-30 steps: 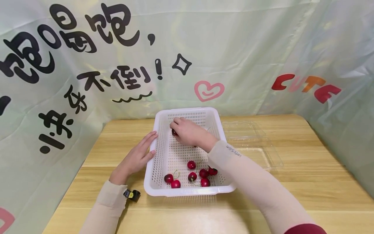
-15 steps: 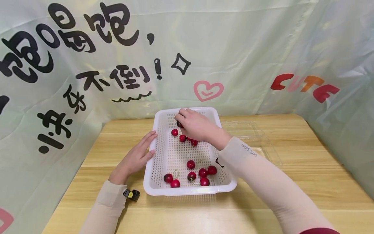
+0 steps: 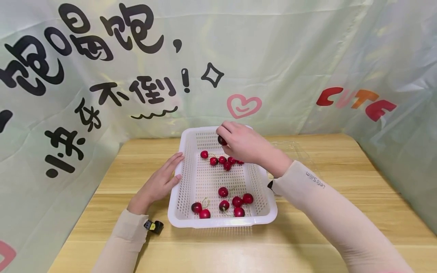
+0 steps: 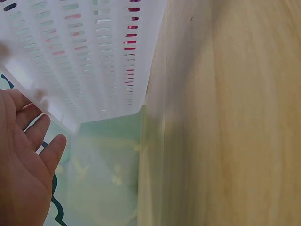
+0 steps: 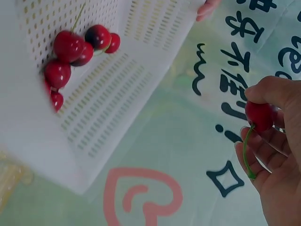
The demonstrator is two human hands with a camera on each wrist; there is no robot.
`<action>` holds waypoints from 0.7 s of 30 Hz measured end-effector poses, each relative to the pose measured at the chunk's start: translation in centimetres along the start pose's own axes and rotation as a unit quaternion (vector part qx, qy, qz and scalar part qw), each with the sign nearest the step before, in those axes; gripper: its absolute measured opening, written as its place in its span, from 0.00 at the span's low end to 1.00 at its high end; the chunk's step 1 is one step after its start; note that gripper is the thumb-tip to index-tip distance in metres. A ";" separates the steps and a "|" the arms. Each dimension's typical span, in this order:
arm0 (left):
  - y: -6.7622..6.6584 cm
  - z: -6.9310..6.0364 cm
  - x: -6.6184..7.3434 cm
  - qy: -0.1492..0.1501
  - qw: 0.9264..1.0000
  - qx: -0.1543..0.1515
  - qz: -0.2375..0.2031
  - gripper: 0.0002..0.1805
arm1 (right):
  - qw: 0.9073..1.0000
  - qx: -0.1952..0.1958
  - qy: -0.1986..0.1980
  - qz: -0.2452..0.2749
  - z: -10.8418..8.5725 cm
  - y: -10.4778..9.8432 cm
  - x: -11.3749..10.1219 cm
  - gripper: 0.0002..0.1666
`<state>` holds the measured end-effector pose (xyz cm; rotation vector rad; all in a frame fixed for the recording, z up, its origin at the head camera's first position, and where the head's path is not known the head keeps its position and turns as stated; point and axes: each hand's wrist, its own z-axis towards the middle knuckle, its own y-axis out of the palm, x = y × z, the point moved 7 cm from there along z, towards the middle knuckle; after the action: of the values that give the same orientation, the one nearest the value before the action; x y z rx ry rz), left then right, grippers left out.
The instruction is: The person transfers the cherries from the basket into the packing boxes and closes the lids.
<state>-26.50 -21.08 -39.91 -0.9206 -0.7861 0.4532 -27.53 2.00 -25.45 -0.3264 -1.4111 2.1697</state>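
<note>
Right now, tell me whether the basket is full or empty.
Neither: the basket is partly filled. Cherries lie scattered inside, with bare mesh floor showing between them; the right hand holds another cherry.

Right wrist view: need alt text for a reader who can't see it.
The right hand, at frame right, pinches a red cherry with a green stem. At left, more cherries lie in a white basket; the left hand shows at its rim. Behind is pale fabric with dark lettering.
</note>
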 end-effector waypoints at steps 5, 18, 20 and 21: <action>0.1 -0.1 -0.1 -0.001 1.000 -0.001 -0.001 0.32 | 1.000 0.005 -0.002 -0.001 -1.6 -1.0 0.7 0.13; 0.0 -0.1 0.1 0.001 1.000 0.002 -0.005 0.32 | 0.998 0.057 0.017 -0.021 -6.8 -2.7 3.6 0.14; 0.0 -0.1 0.1 0.002 1.000 0.003 -0.005 0.32 | 0.998 0.059 0.020 -0.018 -7.7 -2.7 4.0 0.14; 0.0 -0.1 0.1 0.003 1.000 0.004 -0.005 0.32 | 0.998 0.058 0.022 -0.018 -8.1 -2.6 4.2 0.14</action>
<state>-26.37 -21.06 -39.90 -0.9102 -0.7841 0.4438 -26.46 11.40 -26.24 -0.3010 -1.2523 2.1910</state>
